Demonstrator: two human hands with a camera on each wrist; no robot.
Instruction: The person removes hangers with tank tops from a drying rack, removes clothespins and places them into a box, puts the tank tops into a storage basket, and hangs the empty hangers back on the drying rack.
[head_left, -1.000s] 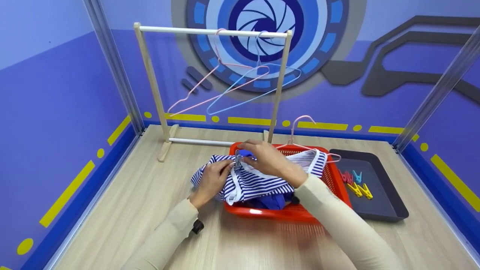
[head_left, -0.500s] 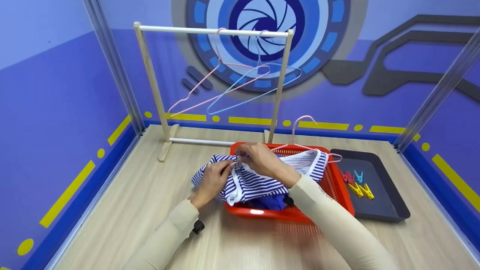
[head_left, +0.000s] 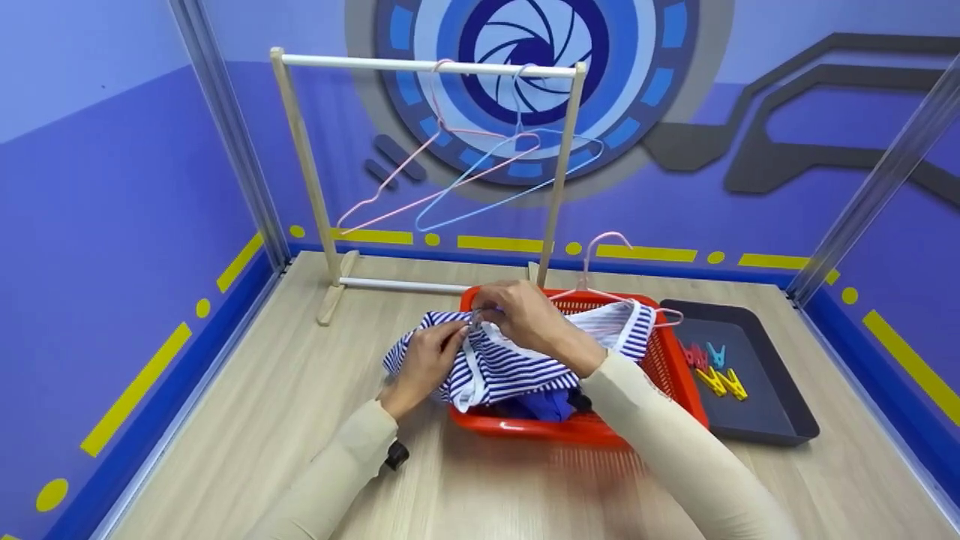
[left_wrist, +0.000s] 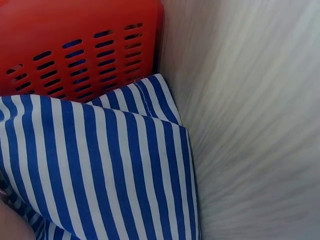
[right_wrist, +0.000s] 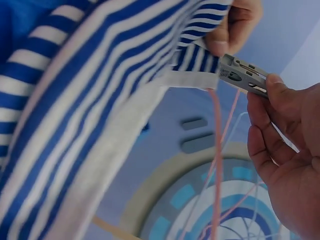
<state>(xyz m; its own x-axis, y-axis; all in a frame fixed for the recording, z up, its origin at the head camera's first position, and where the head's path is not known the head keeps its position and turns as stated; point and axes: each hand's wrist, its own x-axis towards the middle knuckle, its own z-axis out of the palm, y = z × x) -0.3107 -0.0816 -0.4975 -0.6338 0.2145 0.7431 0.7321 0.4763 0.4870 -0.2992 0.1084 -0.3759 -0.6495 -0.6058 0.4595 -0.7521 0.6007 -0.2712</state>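
Note:
A blue-and-white striped garment with white trim lies across the red basket, on a pink hanger. My left hand pinches the garment's left shoulder between thumb and fingers; the right wrist view shows these fingertips close to the cloth edge. My right hand pinches a grey clothespin between thumb and forefinger, its tip at the striped strap beside the left fingertips. Whether the clothespin bites the cloth I cannot tell. In the left wrist view, striped cloth hangs outside the basket wall.
Behind stands a wooden drying rack with a pink hanger and a blue hanger. Right of the basket, a dark tray holds red, blue and yellow clothespins. Dark blue cloth lies in the basket under the garment.
My right hand shifts slightly about the clothespin near the garment's shoulder. The left hand keeps its place on the cloth, and the basket and rack look unchanged.

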